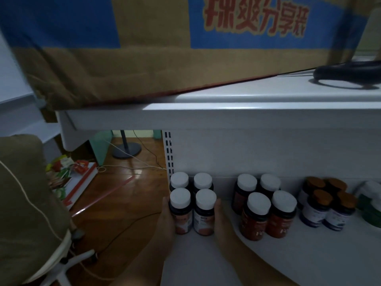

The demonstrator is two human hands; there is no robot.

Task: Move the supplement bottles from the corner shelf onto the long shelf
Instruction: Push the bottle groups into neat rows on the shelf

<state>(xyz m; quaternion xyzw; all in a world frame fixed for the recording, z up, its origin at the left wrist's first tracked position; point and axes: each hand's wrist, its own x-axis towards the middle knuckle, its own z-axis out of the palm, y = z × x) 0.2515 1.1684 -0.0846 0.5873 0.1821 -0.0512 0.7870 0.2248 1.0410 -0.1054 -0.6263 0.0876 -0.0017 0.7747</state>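
Several dark supplement bottles with white caps stand in a block at the left end of a white shelf (206, 256). My left hand (165, 218) presses flat against the left side of the front left bottle (181, 211). My right hand (221, 217) lies along the right side of the front right bottle (205, 212). Both hands bracket the front pair from outside; fingers look straight. Two more bottles (190, 181) stand directly behind.
Right along the shelf stand red-labelled white-capped bottles (266, 213), blue-labelled brown-capped bottles (325, 205) and green containers (371, 205). A cardboard box (144, 48) sits on the top shelf. A chair (31, 203), cables and books (70, 182) are at left on the wooden floor.
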